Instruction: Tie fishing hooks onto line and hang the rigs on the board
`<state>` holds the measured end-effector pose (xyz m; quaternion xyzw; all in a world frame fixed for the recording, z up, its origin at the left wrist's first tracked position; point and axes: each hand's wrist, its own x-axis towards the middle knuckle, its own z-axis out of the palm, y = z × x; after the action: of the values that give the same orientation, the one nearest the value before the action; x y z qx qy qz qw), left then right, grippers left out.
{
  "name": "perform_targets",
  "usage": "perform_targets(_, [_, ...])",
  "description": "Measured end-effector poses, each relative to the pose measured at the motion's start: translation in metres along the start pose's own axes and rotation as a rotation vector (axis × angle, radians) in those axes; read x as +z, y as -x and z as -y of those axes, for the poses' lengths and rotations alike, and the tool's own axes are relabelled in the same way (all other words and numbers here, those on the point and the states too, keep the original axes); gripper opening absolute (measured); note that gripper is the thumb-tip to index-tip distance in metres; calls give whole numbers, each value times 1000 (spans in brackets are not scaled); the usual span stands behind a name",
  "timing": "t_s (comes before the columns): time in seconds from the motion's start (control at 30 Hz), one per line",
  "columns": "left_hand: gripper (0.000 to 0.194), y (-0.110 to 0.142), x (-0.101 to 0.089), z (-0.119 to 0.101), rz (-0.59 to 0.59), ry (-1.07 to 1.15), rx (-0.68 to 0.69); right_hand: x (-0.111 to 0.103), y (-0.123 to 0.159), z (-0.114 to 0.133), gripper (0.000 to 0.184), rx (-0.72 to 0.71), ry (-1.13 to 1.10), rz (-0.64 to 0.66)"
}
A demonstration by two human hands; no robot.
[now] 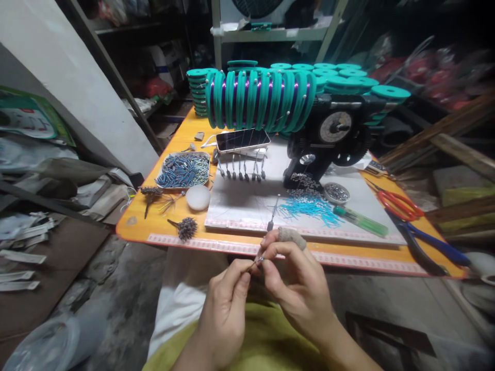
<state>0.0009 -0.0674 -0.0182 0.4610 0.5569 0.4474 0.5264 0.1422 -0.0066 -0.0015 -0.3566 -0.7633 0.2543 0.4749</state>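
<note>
White tray, left side of bench: heaped with blue-grey ribbed bits. Round dish, right side: small silvery grains. My left hand and right hand both clamp a small metallic piece (too tiny to make out fully), thin, shiny, just off the near edge.

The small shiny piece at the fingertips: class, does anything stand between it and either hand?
Nothing visible does: the left hand and right hand meet at the small shiny piece, with their fingertips on it. The grey wrap is on another right-hand finger, clear of the pinch.
</note>
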Motion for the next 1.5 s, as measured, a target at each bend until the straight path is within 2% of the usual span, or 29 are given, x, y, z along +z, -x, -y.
perform_targets(0.4, [29, -1, -2, -3, -5, -70, 59, -3, 0, 1, 10, 8, 15, 13])
perform_targets(1.03, [31, 0, -3, -4, -38, -61, 51, -3, -3, 7, 5, -16, 26, 10])
perform_targets(1.37, [31, 1, -3, -1, -74, 51, 19, 0, -3, 7, 12, -168, 131, 52])
perform_targets(1.5, [25, 5, -1, 4, -97, 164, -2, -1, -3, 5, 11, -178, 127, 110])
